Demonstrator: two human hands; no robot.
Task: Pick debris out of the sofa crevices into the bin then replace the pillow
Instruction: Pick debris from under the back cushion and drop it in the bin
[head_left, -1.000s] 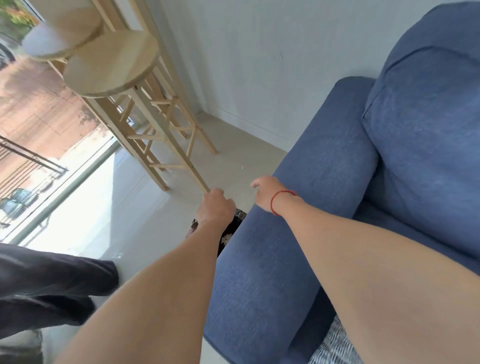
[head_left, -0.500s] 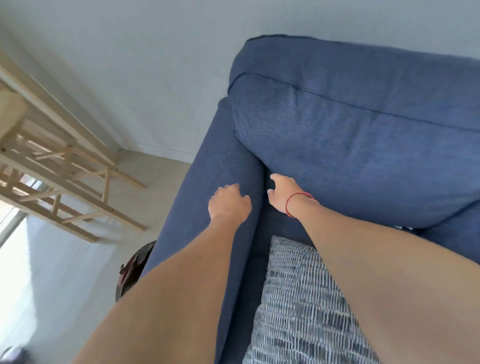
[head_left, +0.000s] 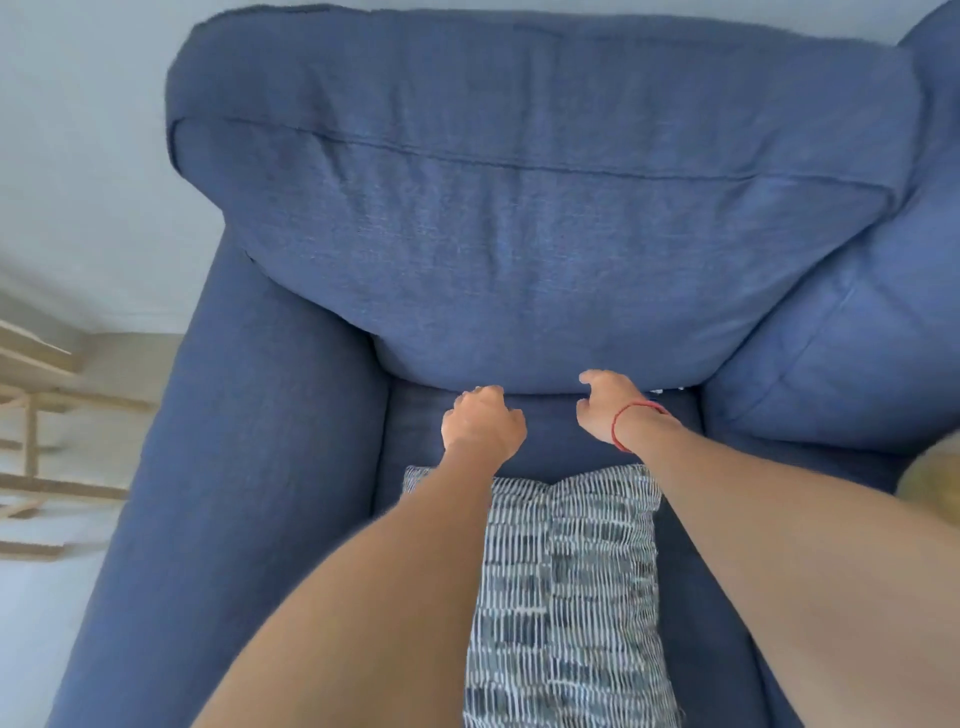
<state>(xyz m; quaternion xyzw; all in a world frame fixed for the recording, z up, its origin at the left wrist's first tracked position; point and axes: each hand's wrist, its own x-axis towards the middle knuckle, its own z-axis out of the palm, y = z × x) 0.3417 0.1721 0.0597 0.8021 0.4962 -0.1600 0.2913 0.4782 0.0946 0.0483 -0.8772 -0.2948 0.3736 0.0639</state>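
The blue sofa (head_left: 519, 234) fills the view, and its back cushion meets the seat (head_left: 550, 441) in a dark crevice. My left hand (head_left: 483, 423) hovers over the seat just before that crevice, fingers curled in, nothing visible in it. My right hand (head_left: 605, 405), with a red string on the wrist, is at the crevice with thumb and fingers apart and empty. Small white debris (head_left: 658, 391) shows in the crevice just right of my right hand. A striped blue-white pillow (head_left: 566, 597) lies on the seat under my forearms. The bin is out of view.
The sofa's left armrest (head_left: 249, 467) runs down the left side, and a second back cushion (head_left: 841, 338) bulges at the right. Wooden stool legs (head_left: 31, 467) stand on the pale floor at far left. A blurred yellowish object (head_left: 935, 473) sits at the right edge.
My view and both hands have swung right, from the floor and bin beside the armrest to the seat's back crevice. The bin has left the view.
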